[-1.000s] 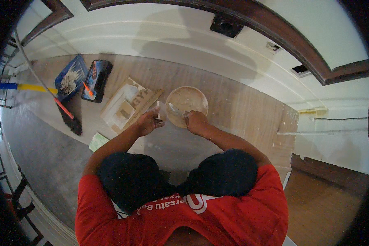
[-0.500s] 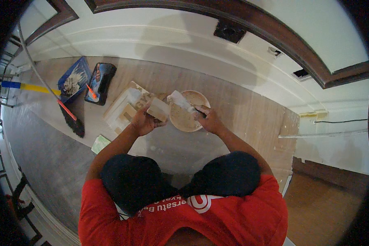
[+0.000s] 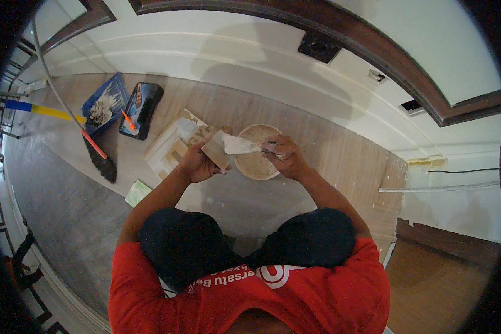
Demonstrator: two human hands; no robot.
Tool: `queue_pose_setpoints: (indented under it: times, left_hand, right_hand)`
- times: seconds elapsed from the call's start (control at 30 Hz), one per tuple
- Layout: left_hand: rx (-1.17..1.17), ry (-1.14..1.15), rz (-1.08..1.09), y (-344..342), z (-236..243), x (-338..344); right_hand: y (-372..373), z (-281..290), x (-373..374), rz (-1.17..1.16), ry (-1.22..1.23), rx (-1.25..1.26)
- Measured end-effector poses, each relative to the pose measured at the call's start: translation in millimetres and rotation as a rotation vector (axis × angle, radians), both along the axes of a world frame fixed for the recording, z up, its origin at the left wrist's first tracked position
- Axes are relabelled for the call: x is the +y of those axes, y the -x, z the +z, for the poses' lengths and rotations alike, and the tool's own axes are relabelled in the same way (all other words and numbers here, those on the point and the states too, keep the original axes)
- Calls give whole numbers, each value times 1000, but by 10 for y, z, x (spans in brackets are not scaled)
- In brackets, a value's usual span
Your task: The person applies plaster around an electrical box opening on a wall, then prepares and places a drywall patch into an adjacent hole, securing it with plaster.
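Note:
My left hand [image 3: 193,162] is closed on a flat, rectangular beige plate [image 3: 216,151], held tilted just left of a round bowl [image 3: 257,169]. Pale, paste-like filler fills the bowl. In my right hand [image 3: 286,155], over the bowl's right side, is a putty knife [image 3: 241,145] with its blade coated in white paste. The blade points left, its tip at the right edge of the plate; whether they touch I cannot tell. My fingers hide most of the knife's handle.
Beyond my left hand lies a paste-smeared board [image 3: 178,139]. Farther left are a black tray [image 3: 145,111], a blue dustpan [image 3: 114,97] with debris and a broom [image 3: 99,158]. A green-white packet [image 3: 138,193] lies by my left forearm. A white wall [image 3: 167,47] rises ahead.
The putty knife has swung from a slant over the bowl to nearly level, its tip now beside the plate. My right hand has turned over it. The plate in my left hand is tilted more.

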State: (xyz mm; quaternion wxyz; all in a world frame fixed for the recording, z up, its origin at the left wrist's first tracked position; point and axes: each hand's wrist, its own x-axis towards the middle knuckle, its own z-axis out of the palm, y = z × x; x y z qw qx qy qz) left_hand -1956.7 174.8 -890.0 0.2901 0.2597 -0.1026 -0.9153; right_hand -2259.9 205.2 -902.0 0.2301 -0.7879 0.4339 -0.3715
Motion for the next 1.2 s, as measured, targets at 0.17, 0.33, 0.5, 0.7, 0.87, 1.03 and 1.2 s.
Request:
queue_pose_setpoints:
  times: [0.17,0.33,0.5,0.7,0.87,1.03,1.2]
  left_hand:
    - [12,9,21,-93,-23,-12]
    - [185,92,22,-196,-4,-97]
    - [101,58,113,-138,88,-85]
    - [138,58,87,-145,93,-96]
    - [126,5,149,-137,136,-103]
    - [70,-9,150,-124,179,-106]
    - [148,-4,126,-245,58,-131]
  right_hand:
    - [26,86,-94,-49,-14,52]
    - [85,208,-36,-168,-297,-130]
    - [-16,231,-2,0,-15,-44]
    - [-49,180,-47,-38,39,-80]
    - [-63,191,-58,-1,25,-37]
    - [-40,141,-148,-4,85,-54]
    - [-50,388,-246,78,-33,0]
